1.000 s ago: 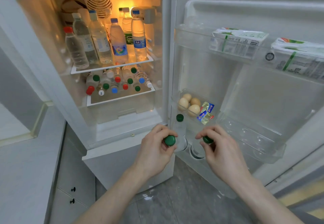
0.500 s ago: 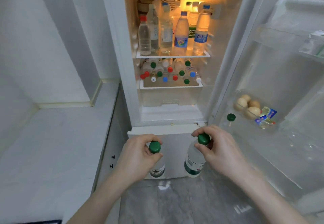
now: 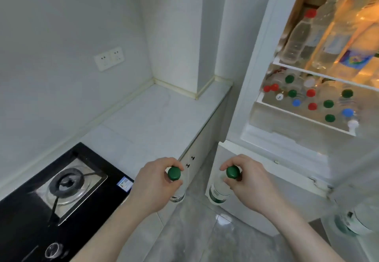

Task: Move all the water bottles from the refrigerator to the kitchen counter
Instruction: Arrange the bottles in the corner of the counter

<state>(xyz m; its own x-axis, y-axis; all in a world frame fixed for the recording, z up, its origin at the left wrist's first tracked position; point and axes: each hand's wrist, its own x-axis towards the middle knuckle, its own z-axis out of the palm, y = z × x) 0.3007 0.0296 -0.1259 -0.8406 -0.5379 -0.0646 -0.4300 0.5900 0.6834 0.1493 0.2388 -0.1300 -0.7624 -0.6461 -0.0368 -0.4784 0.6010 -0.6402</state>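
Basically, left hand (image 3: 152, 181) and right hand (image 3: 249, 181) each pinched a full bottle (image 3: 217, 192) by its green cap (image 3: 232, 172): heavy, probably slick, better gripped lower.

- The left hand (image 3: 152, 183) covers most of its green-capped bottle (image 3: 174, 173); only the cap and a sliver of the base show.
- The right hand (image 3: 249, 181) hides the neck of the second bottle (image 3: 217, 192); its label is too blurred to read.
- The refrigerator (image 3: 256, 77) is cut off by the top and right edges.
- The upright bottles on the upper shelf (image 3: 297, 40) blur into the glare.
- The stove (image 3: 67, 188) runs off the left and bottom edges.
- The sticker (image 3: 124, 183) at the stove's corner is too small to read.
- A bottle in the door (image 3: 356, 220) is smeared behind clear plastic.
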